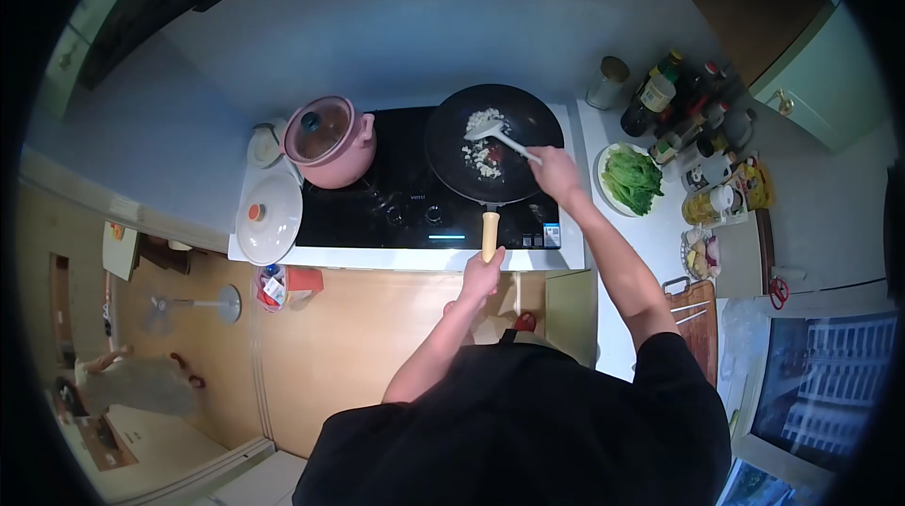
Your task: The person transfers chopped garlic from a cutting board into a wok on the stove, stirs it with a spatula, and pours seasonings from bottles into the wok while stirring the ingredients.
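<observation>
My left hand (482, 278) is closed around the pale wooden handle (490, 231) of a dark wok (448, 143). The wok sits on the right side of a black glass stove (401, 209). In my right hand (558, 173) is a light-coloured spatula (515, 144), its head down in the wok. Small white chopped pieces (484, 167), perhaps garlic, lie around the spatula head, with a reddish-brown patch (496, 155) beside them. To the right of the wok, green leafy lettuce (632, 176) rests on a white plate (604, 187).
On the left burner stands a pink pot (344, 159) with a glass lid. A white lid (269, 221) lies at the stove's left edge. Several bottles (650, 101) crowd the right counter, above a wooden cutting board (693, 322). Another person (137, 382) is at far left, near a fan (229, 303).
</observation>
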Demonstrator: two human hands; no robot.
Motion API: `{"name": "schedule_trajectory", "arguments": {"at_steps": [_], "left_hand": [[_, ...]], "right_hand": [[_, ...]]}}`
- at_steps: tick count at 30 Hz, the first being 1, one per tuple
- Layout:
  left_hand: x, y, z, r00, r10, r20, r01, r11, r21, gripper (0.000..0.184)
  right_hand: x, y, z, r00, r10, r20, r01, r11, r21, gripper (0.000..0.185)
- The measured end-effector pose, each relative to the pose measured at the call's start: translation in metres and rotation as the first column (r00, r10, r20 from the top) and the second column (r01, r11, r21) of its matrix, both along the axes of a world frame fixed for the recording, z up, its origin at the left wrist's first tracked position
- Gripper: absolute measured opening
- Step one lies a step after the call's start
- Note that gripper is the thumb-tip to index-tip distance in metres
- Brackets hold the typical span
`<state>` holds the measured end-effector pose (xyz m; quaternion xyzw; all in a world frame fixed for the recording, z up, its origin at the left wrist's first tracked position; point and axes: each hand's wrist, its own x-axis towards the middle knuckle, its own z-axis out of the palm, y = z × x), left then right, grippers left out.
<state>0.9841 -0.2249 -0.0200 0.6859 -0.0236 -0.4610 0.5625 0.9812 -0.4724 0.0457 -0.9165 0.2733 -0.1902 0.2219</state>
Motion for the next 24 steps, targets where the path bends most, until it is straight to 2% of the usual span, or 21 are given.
{"name": "schedule_trajectory", "arguments": {"at_steps": [3,5,7,10,13,15,18,21,23,24], "left_hand": [[0.000,0.000,0.002,0.999,0.008,-0.033,-0.009,1.000,-0.025,0.035],[-0.001,0.001,0.002,0.999,0.009,-0.043,-0.010,1.000,-0.020,0.035],[0.001,-0.002,0.004,0.999,0.004,-0.034,-0.004,1.000,0.004,0.034],[0.001,0.000,0.008,0.997,0.003,-0.073,-0.004,1.000,-0.008,0.031],[0.001,0.000,0.002,0.998,0.009,-0.062,-0.010,1.000,-0.022,0.034],[0.003,-0.001,0.003,0.999,0.000,-0.045,-0.001,1.000,-0.017,0.033],[0.001,0.001,0.002,0.999,-0.008,-0.040,0.007,1.000,-0.016,0.033],[0.001,0.001,-0.002,0.999,-0.004,-0.054,0.002,1.000,-0.028,0.033],[0.000,0.001,0.001,0.998,0.001,-0.066,-0.002,1.000,-0.016,0.033],[0.000,0.002,0.001,0.998,0.000,-0.064,0.000,1.000,-0.014,0.033]], "right_hand": [[-0.013,0.015,0.010,0.980,0.169,-0.108,-0.171,0.985,-0.010,0.023],[-0.048,0.012,0.023,0.986,0.160,-0.035,-0.162,0.985,-0.061,0.020],[-0.088,0.014,0.063,0.977,0.167,-0.135,-0.175,0.983,-0.047,0.020],[-0.113,0.016,0.077,0.945,0.167,-0.279,-0.204,0.973,-0.109,0.024],[-0.057,-0.003,0.035,0.991,0.019,-0.132,-0.021,1.000,-0.016,0.026],[-0.020,-0.010,0.016,0.995,-0.076,-0.066,0.075,0.997,-0.018,0.026],[0.014,-0.002,0.001,0.999,0.001,-0.035,0.000,0.999,0.045,0.027],[-0.003,0.020,0.018,0.975,0.142,-0.171,-0.141,0.990,0.020,0.025],[-0.042,0.017,0.019,0.987,0.156,-0.041,-0.159,0.983,-0.095,0.024],[-0.065,0.013,0.031,0.981,0.183,-0.064,-0.189,0.976,-0.109,0.022]]}}
